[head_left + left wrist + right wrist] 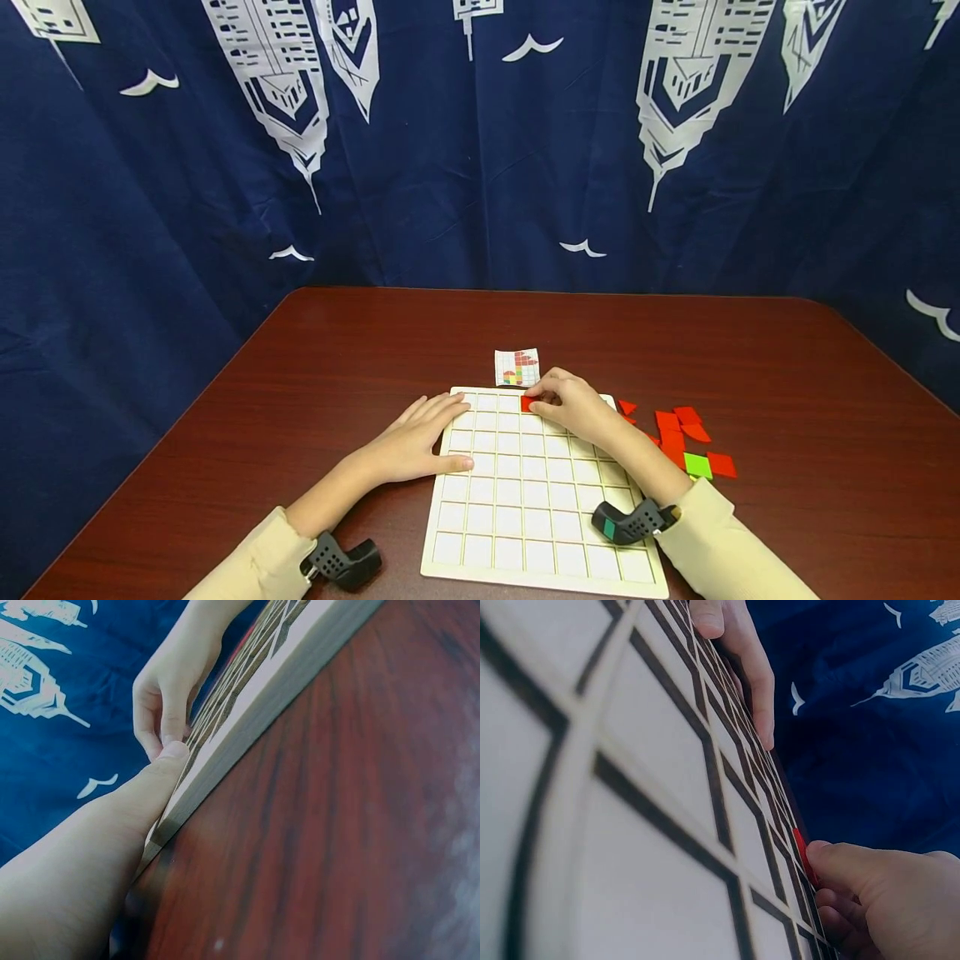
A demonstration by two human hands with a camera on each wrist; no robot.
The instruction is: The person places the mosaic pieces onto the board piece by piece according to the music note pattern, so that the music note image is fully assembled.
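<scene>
A white board (522,505) with a raised grid of square cells lies flat on the table. At its far row, my right hand (573,407) pinches a red square tile (527,404) between thumb and fingers; in the right wrist view the tile (802,846) sits against the grid under the thumb. Whether it is fully seated in a cell, I cannot tell. My left hand (414,442) rests on the board's left side, fingers spread and thumb stretched across the edge. The left wrist view shows that thumb (154,782) on the board's rim.
Beyond the board's far edge lies a small printed card (516,367) with a coloured grid picture. Several loose red tiles (670,435) and a green tile (697,465) lie right of the board, partly behind the right forearm. A blue patterned curtain (480,167) hangs behind the table.
</scene>
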